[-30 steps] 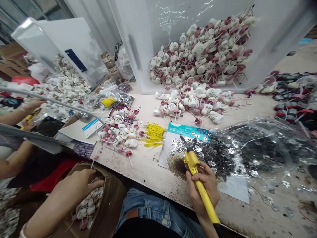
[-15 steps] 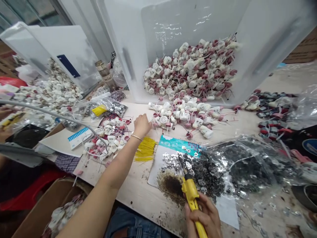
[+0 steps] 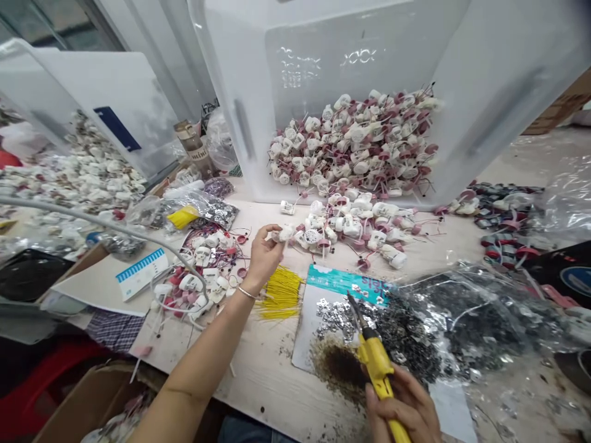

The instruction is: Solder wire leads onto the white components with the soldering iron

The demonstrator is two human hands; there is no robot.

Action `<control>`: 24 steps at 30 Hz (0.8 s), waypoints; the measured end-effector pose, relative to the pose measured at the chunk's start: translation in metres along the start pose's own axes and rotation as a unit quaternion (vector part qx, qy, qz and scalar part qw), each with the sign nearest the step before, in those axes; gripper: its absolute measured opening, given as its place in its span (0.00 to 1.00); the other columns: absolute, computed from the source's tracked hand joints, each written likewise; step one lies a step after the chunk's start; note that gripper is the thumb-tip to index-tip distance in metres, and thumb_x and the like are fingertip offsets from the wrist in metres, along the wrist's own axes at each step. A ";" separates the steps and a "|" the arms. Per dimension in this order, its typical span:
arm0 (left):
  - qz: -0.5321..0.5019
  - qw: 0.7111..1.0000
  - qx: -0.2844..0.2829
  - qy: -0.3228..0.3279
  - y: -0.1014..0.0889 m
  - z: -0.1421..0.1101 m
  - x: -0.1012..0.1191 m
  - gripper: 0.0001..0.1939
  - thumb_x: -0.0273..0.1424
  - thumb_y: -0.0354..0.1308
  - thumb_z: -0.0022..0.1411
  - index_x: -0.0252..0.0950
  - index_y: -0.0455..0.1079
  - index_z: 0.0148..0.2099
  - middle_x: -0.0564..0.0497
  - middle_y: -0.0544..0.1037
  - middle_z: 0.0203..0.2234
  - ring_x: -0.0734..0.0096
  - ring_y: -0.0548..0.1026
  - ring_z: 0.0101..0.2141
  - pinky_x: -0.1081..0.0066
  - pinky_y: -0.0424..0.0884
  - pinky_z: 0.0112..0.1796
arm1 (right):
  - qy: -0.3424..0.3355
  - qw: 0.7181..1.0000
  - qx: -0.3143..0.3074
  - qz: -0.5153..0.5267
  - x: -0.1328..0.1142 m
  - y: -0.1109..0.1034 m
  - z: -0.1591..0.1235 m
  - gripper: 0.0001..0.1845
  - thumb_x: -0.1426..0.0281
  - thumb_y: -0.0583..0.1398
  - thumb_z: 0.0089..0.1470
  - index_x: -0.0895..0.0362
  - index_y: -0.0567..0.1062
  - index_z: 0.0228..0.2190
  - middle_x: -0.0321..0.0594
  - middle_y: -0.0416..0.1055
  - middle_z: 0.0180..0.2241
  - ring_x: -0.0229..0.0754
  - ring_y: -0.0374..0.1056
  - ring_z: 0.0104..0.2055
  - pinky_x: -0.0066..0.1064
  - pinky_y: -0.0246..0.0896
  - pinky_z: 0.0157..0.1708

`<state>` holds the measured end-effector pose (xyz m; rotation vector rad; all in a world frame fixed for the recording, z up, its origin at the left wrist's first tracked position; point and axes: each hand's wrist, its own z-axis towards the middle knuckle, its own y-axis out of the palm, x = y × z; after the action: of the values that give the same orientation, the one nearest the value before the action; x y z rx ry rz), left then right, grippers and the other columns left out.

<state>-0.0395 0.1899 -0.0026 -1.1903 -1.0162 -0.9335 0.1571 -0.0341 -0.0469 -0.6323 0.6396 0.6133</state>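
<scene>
Now you're pinching a white wired component [image 3: 285, 233] in your left fingers [image 3: 265, 241], just in front of the clear plastic bin [image 3: 351, 61], while your right fingers [image 3: 406, 394] are wrapping a yellow soldering iron [image 3: 376, 363]; the next move seems to call for bringing them together.

Way forward from the left hand [image 3: 263, 258] obstructed by loose wired white parts [image 3: 341, 224], yellow wires [image 3: 281, 294] lying just beside, far bench walled off by translucent bin [image 3: 237, 123], grey cable [image 3: 101, 218] strung across the left side

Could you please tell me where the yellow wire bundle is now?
In the head view, the thin yellow wire bundle lies on the pale workbench, just below the left hand and left of the teal card.
</scene>
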 end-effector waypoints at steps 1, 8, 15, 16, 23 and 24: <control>-0.019 1.000 -0.024 0.003 0.003 -0.001 0.001 0.15 0.27 0.55 0.56 0.34 0.64 0.47 0.54 0.73 0.26 0.77 0.71 0.23 0.76 0.70 0.27 | -0.004 1.000 0.007 -0.008 -0.001 0.001 -0.001 0.11 0.76 0.65 0.46 0.55 0.68 0.20 0.40 0.70 0.45 0.38 0.73 0.37 0.26 0.68 0.30; -0.033 0.985 -0.162 0.055 0.007 0.001 0.021 0.17 0.16 0.50 0.50 0.34 0.71 0.40 0.49 0.76 0.37 0.76 0.74 0.30 0.77 0.71 0.31 | 0.039 0.998 0.047 0.008 -0.023 0.018 0.006 0.11 0.78 0.64 0.47 0.55 0.68 0.22 0.40 0.69 0.44 0.36 0.72 0.39 0.26 0.68 0.35; 0.084 0.845 -0.498 0.179 -0.009 -0.043 0.046 0.24 0.10 0.46 0.45 0.38 0.73 0.36 0.52 0.76 0.36 0.72 0.75 0.37 0.73 0.72 0.40 | 0.034 0.995 0.088 -0.013 -0.020 0.022 0.019 0.12 0.76 0.66 0.46 0.56 0.66 0.23 0.40 0.68 0.38 0.40 0.69 0.45 0.30 0.66 0.41; 0.106 0.818 -0.529 0.201 -0.009 -0.053 0.048 0.23 0.10 0.47 0.45 0.38 0.74 0.35 0.52 0.76 0.36 0.71 0.75 0.39 0.73 0.72 0.42 | 0.036 0.997 0.075 -0.003 -0.017 0.021 0.018 0.12 0.75 0.66 0.46 0.56 0.67 0.24 0.40 0.68 0.38 0.42 0.68 0.48 0.32 0.65 0.43; 0.206 0.755 -0.588 0.206 -0.004 -0.110 0.047 0.23 0.16 0.54 0.53 0.45 0.71 0.47 0.50 0.70 0.49 0.68 0.74 0.37 0.71 0.72 0.38 | 0.094 0.986 -0.110 0.086 0.007 0.014 0.001 0.10 0.72 0.64 0.49 0.54 0.65 0.29 0.44 0.69 0.43 0.48 0.62 0.57 0.39 0.65 0.46; 0.201 0.764 -0.580 0.198 -0.004 -0.115 0.045 0.24 0.16 0.54 0.54 0.44 0.69 0.50 0.49 0.70 0.49 0.67 0.74 0.38 0.70 0.71 0.39 | 0.097 0.984 -0.120 0.088 0.009 0.013 -0.001 0.11 0.72 0.64 0.49 0.54 0.65 0.29 0.44 0.68 0.44 0.48 0.62 0.57 0.39 0.66 0.46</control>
<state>-0.0161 0.0737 0.0320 -1.9772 0.3209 -1.4162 0.1538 -0.0239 -0.0582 -0.8744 0.8166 0.8087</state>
